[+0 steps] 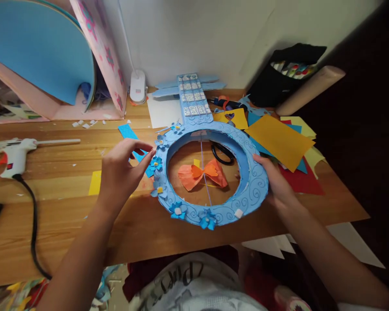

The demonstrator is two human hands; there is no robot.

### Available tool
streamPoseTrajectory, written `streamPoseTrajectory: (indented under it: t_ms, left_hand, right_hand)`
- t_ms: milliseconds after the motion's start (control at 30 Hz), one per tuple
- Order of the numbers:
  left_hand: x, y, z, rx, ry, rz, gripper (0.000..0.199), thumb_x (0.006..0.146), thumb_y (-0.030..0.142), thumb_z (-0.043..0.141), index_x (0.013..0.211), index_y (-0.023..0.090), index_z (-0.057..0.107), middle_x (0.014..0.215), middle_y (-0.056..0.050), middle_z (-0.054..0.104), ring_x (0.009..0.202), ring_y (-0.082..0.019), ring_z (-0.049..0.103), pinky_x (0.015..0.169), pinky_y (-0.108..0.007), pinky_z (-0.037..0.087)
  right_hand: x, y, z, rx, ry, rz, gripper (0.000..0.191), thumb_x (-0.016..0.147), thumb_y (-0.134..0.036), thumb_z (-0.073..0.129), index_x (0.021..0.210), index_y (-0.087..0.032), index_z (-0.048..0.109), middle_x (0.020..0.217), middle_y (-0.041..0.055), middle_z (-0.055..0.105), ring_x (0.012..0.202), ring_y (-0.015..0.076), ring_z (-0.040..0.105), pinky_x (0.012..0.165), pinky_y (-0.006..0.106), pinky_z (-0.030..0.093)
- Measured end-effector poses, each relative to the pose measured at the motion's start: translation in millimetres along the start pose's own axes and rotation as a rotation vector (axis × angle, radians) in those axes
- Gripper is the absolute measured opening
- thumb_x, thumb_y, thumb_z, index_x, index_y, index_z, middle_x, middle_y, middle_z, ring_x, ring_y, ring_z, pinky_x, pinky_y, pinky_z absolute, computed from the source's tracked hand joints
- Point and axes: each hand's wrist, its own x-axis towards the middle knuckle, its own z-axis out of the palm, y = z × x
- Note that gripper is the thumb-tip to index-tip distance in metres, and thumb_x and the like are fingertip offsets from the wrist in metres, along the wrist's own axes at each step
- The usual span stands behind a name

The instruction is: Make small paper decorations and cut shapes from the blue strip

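- Your right hand (275, 183) grips the right rim of the blue paper ring (253, 185), fingers curled around its edge and holding it just above the wooden table (68, 216).
- Your left hand (121, 172) is half open, its fingertips (149, 154) touching the ring's left edge beside a blue paper flower (156, 163).
- An orange paper bow (202, 172) lies on the table inside the ring's opening, with black scissors (222, 152) behind it.
- A white glue gun (14, 155) rests well to the left; coloured paper sheets (280, 140) lie just right of the ring.
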Motion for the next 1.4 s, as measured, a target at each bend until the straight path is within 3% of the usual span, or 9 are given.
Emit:
streamPoseTrajectory:
  t_ms: [67, 133, 233, 300, 400, 533, 800, 1267, 1400]
  left_hand:
    - [-0.3, -3.5, 0.5, 0.014, -0.018, -0.022, 0.005, 0.078, 0.025, 0.065, 0.081, 0.021, 0.065, 0.075, 0.001, 0.067, 0.065, -0.012, 0.06, 0.061, -0.027, 0.044]
    - [-0.8, -5.7, 0.9, 0.019, -0.022, -0.039, 0.005, 0.078, 0.025, 0.064, 0.081, 0.021, 0.065, 0.076, 0.0, 0.068, 0.066, -0.012, 0.06, 0.061, -0.027, 0.045]
    - [-1.6, -7.1, 1.5, 0.023, -0.034, -0.048, 0.006, 0.078, 0.024, 0.064, 0.081, 0.02, 0.065, 0.076, -0.001, 0.068, 0.065, -0.012, 0.059, 0.06, -0.026, 0.045]
    - [-2.2, -7.3, 2.0, 0.023, -0.041, -0.055, 0.006, 0.078, 0.024, 0.064, 0.081, 0.019, 0.065, 0.075, -0.001, 0.068, 0.065, -0.012, 0.059, 0.061, -0.026, 0.046]
    - [-3.0, -7.5, 3.1, 0.016, -0.049, -0.064, 0.005, 0.079, 0.024, 0.063, 0.08, 0.019, 0.065, 0.076, -0.001, 0.068, 0.065, -0.012, 0.059, 0.062, -0.026, 0.047]
    - [-3.7, -7.5, 5.2, 0.006, -0.06, -0.075, 0.004, 0.079, 0.023, 0.063, 0.081, 0.02, 0.065, 0.076, -0.001, 0.068, 0.065, -0.012, 0.058, 0.063, -0.026, 0.047]
    - [-3.4, -7.1, 7.6, 0.0, -0.063, -0.081, 0.004, 0.078, 0.022, 0.064, 0.08, 0.02, 0.066, 0.075, 0.0, 0.068, 0.063, -0.012, 0.058, 0.062, -0.026, 0.046]
    - [-3.9, -4.8, 6.1, -0.002, -0.099, -0.11, 0.007, 0.081, 0.024, 0.06, 0.081, 0.018, 0.065, 0.078, -0.002, 0.068, 0.07, -0.013, 0.06, 0.067, -0.027, 0.045]
    - [-3.6, -6.5, 4.0, -0.012, -0.109, -0.107, 0.008, 0.081, 0.023, 0.058, 0.082, 0.018, 0.065, 0.079, -0.002, 0.068, 0.072, -0.013, 0.061, 0.067, -0.027, 0.044]
  right_hand:
    - [1.4, 7.0, 4.2, 0.094, 0.039, 0.17, 0.032, 0.08, -0.051, 0.05, 0.081, -0.021, 0.061, 0.077, 0.0105, 0.069, 0.078, 0.0296, 0.068, 0.069, 0.043, 0.056]
    - [0.4, 13.3, 5.7, 0.077, 0.122, 0.124, 0.033, 0.08, -0.048, 0.051, 0.098, -0.021, 0.06, 0.104, 0.012, 0.067, 0.105, 0.0306, 0.06, 0.09, 0.045, 0.049]
    - [-14.0, 16.1, 1.5, -0.069, 0.24, -0.11, 0.042, 0.085, -0.041, 0.048, 0.123, -0.024, 0.051, 0.133, 0.0097, 0.049, 0.128, 0.028, 0.041, 0.108, 0.047, 0.031]
    - [-33.6, 11.0, -3.3, -0.294, 0.306, -0.438, 0.041, 0.089, -0.038, 0.043, 0.129, -0.031, 0.049, 0.136, 0.0074, 0.043, 0.127, 0.0276, 0.041, 0.107, 0.047, 0.034]
    - [-67.1, -2.3, -4.9, -0.631, 0.032, -0.921, 0.038, 0.087, -0.027, 0.045, 0.118, -0.045, 0.057, 0.118, 0.0009, 0.057, 0.117, 0.0269, 0.048, 0.106, 0.048, 0.034]
    - [-90.8, -12.0, 12.4, -0.83, -0.258, -1.339, 0.025, 0.08, -0.028, 0.064, 0.103, -0.037, 0.066, 0.096, -0.0011, 0.069, 0.095, 0.023, 0.055, 0.107, 0.039, 0.037]
    - [-82.6, -4.1, 29.4, -0.802, -0.349, -1.356, 0.018, 0.081, -0.031, 0.064, 0.1, -0.033, 0.066, 0.097, -0.0023, 0.072, 0.092, 0.0198, 0.06, 0.102, 0.04, 0.042]
    - [-81.8, -5.8, 39.7, -0.544, -0.42, -1.117, 0.009, 0.081, -0.014, 0.063, 0.085, -0.021, 0.067, 0.104, 0.007, 0.064, 0.103, 0.0226, 0.055, 0.089, 0.039, 0.049]
    - [-84.1, -12.5, 40.6, -0.566, -0.474, -1.057, 0.017, 0.083, -0.015, 0.061, 0.1, -0.017, 0.063, 0.111, 0.0107, 0.06, 0.108, 0.0231, 0.053, 0.093, 0.039, 0.047]
